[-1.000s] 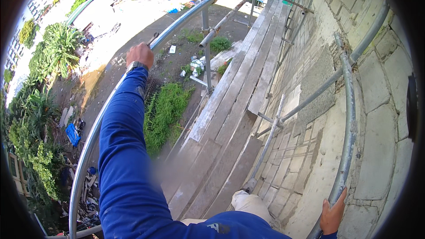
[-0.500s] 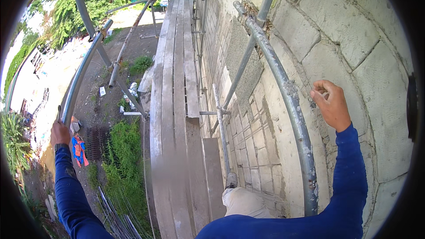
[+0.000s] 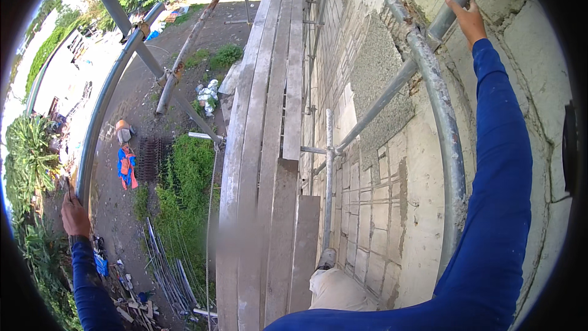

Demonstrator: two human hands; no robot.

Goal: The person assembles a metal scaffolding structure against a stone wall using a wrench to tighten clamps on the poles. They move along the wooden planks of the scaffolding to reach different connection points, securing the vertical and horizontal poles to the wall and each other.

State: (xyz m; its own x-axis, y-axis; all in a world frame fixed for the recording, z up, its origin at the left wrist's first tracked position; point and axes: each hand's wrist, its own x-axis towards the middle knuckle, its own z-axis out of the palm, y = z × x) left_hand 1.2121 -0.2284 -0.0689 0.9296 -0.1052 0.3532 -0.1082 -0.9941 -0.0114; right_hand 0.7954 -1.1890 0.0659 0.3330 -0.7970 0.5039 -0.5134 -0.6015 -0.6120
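I stand high on a scaffold walkway of long wooden planks (image 3: 269, 147). My left hand (image 3: 75, 214) grips the outer grey guard rail (image 3: 101, 122) at the lower left. My right hand (image 3: 468, 19) is raised and wraps a diagonal scaffold pipe (image 3: 450, 6) against the block wall (image 3: 380, 165) at the upper right. Both sleeves are blue. My light trouser leg (image 3: 334, 291) and a shoe show at the bottom, on the planks beside the wall.
A curved steel pipe (image 3: 441, 122) runs down the wall side. A rough grey plaster patch (image 3: 376, 67) covers part of the wall. Far below lie dirt ground, green shrubs (image 3: 184, 190), a bundle of rods (image 3: 168, 270), orange and blue cloth (image 3: 127, 165) and debris.
My right hand has moved up and farther along the wall-side pipe. My left hand stays on the outer rail, lower in the view. The view has tilted further down along the planks.
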